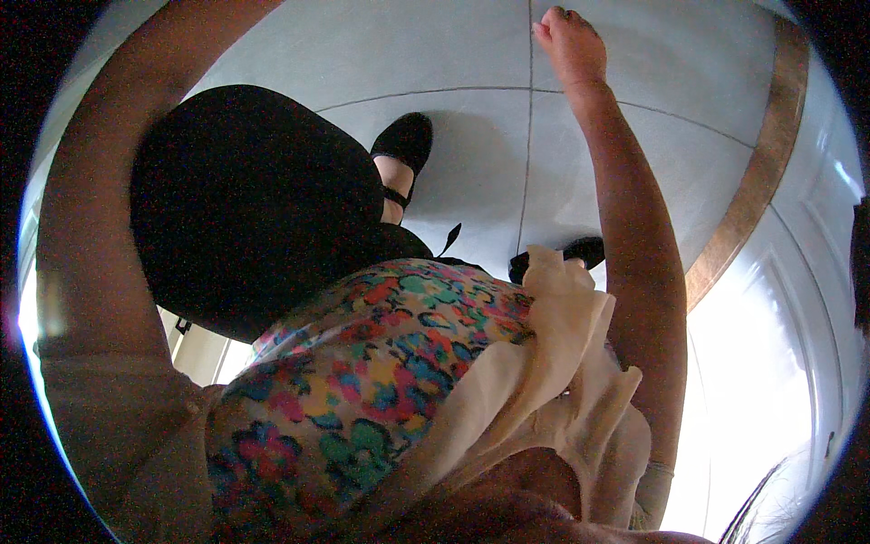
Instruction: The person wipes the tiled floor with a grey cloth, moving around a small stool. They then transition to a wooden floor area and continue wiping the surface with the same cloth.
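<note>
My right hand (569, 46) hangs over the tiled floor at the top of the view, its fingers curled in. No object shows in it. My left hand is out of view; the left forearm (102, 170) runs off past the upper left edge. Between the arms lie a floral-print garment (367, 367) and a cream ruffled cloth (564, 353) on my chest. A thigh in black trousers (258, 211) is raised at the left. Below it stands one black strapped shoe (411, 139). The other black shoe (584, 250) is partly hidden by the ruffle and right arm.
Large pale grey tiles (462, 61) with dark joints cover the floor. A brown border strip (741, 211) curves along the right. Beyond it stands a white panelled surface (781, 272), bright with glare. A pale panel (200, 350) with a dark fitting shows at the lower left.
</note>
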Demonstrator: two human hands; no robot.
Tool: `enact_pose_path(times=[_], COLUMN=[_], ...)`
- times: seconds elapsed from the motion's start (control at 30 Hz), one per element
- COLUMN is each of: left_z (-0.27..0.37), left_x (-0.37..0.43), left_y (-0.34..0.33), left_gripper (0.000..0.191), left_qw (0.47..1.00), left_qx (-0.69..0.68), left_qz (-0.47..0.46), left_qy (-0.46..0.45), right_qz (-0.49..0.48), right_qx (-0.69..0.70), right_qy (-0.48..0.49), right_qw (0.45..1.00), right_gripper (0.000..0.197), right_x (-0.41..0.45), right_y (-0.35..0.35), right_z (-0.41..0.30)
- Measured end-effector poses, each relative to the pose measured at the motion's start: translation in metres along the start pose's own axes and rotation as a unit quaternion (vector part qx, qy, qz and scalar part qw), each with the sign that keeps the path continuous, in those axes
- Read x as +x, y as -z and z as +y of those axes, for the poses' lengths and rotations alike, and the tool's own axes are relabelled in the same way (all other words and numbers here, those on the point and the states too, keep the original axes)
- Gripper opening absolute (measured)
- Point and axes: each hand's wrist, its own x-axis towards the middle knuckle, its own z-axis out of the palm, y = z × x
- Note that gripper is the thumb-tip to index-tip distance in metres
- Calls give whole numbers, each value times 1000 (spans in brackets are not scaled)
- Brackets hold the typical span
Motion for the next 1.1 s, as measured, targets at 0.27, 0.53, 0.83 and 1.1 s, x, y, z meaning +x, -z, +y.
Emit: enact_pose_path(times=[0.27,0.53,0.83,1.1], left_z=[-47,-4,134,20], left_x=[52,89,-49,41], left_y=[-83,-95,-49,-13], left_gripper=[40,21,27,26], left_qw=[969,802,916,747], left_qx=[-233,-588,-144,-620], left_qz=[72,76,-81,238], left_qy=[50,-72,-366,-26], right_qz=[75,10,-3,161], right_qx=[102,311,338,292], right_qy=[38,-55,-119,-73], right_qw=[991,949,934,940], right_gripper=[19,17,12,19], right_x=[-49,-109,-111,-110], right_y=[18,-1,-1,-4], right_z=[-28,-50,-48,-11])
